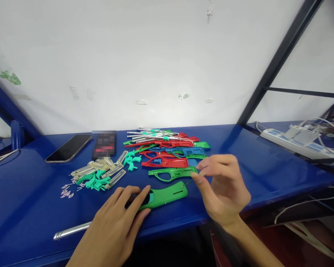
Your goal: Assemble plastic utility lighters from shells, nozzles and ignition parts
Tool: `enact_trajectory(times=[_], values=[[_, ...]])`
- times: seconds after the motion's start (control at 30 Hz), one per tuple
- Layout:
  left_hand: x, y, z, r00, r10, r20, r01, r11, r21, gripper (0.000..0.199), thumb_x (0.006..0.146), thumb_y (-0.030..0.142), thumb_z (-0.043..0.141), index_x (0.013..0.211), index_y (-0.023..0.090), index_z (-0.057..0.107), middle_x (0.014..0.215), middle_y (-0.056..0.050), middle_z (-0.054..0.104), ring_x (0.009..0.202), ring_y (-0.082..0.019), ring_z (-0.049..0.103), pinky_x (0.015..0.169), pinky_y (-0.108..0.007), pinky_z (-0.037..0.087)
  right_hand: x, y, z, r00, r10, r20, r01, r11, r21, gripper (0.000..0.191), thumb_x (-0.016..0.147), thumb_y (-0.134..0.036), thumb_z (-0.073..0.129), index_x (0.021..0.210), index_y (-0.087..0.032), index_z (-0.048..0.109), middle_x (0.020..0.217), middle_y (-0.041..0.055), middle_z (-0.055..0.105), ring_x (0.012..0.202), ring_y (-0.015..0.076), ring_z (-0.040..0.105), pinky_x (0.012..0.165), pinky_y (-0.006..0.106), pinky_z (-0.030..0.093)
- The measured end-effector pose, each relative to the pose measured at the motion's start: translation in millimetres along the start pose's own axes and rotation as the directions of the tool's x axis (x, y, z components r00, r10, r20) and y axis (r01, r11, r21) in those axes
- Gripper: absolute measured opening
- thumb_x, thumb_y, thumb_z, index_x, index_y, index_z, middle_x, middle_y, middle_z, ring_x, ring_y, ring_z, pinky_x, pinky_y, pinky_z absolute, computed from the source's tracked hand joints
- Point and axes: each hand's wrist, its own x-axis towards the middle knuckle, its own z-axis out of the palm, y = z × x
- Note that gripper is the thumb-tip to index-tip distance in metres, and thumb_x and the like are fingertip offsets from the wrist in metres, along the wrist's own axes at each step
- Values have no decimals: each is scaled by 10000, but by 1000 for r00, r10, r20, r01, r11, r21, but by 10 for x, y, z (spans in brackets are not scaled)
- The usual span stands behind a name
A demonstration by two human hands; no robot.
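My left hand [121,216] is closed around a green long-nosed lighter [167,195] lying near the table's front edge. Out past the left side of that hand sticks the lighter's silver metal tube [72,230]. My right hand [221,185] pinches thumb and forefinger together just off the lighter's right end. A thin dark sliver [188,182] shows between those fingertips and the lighter; its kind is too small to make out. Behind the lighter lies an open green half-shell [174,173], with red half-shells [167,162] and a blue one [187,151] farther back.
Silver tubes with wires [150,136] are heaped at the back. Clear fuel tanks [114,172], teal triggers [96,180] and small pale clips [66,191] lie left. A phone [69,148] and a blurred dark box [104,144] sit behind them. A power strip [292,139] is at right.
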Motion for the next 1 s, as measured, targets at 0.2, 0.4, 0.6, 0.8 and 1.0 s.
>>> enact_trajectory(times=[0.2, 0.4, 0.6, 0.8, 1.0], values=[[-11, 4, 2, 1000, -4, 7, 4, 1000, -4, 472, 1176, 351, 383, 1640, 313, 463, 1216, -64, 739, 1053, -278, 720, 904, -471, 666, -51, -55, -10, 980, 156, 123, -170, 979, 110, 477, 1040, -17, 530, 1431, -264, 648, 1229, 69, 785, 1056, 238, 759, 896, 462, 633], [9, 12, 0, 1000, 17, 0, -17, 1000, 23, 479, 1181, 353, 351, 1644, 307, 466, 1206, -61, 756, 1038, -278, 733, 905, -472, 672, 18, -11, -19, 999, 37, 5, -37, 999, 22, 326, 889, -43, 795, 1120, -264, 731, 979, 22, 689, 932, 223, 664, 790, 398, 594], [20, -1, -15, 999, 53, 5, -53, 997, 49, 474, 1177, 325, 342, 1628, 295, 484, 1191, -68, 762, 1023, -289, 743, 904, -510, 682, -17, -32, 3, 995, 95, 32, -97, 992, 85, 439, 973, 4, 642, 1309, -265, 724, 1073, 41, 791, 934, 222, 724, 780, 410, 616], [-14, 7, 11, 1000, -19, 9, 19, 1000, -8, 450, 1165, 355, 417, 1600, 285, 510, 1225, -79, 725, 1049, -272, 723, 895, -451, 668, -39, -56, -3, 989, 133, 60, -139, 983, 123, 390, 1006, -25, 582, 1297, -251, 710, 1107, 55, 786, 997, 238, 765, 853, 440, 638], [-17, 54, -24, 996, -62, 68, 64, 998, -25, 408, 1150, 311, 452, 1538, 248, 564, 1226, -96, 712, 1060, -282, 710, 896, -450, 661, 10, 11, -8, 997, 71, -31, -72, 997, -27, 316, 830, -79, 858, 1042, -262, 712, 1120, 63, 604, 1012, 255, 649, 784, 429, 602]])
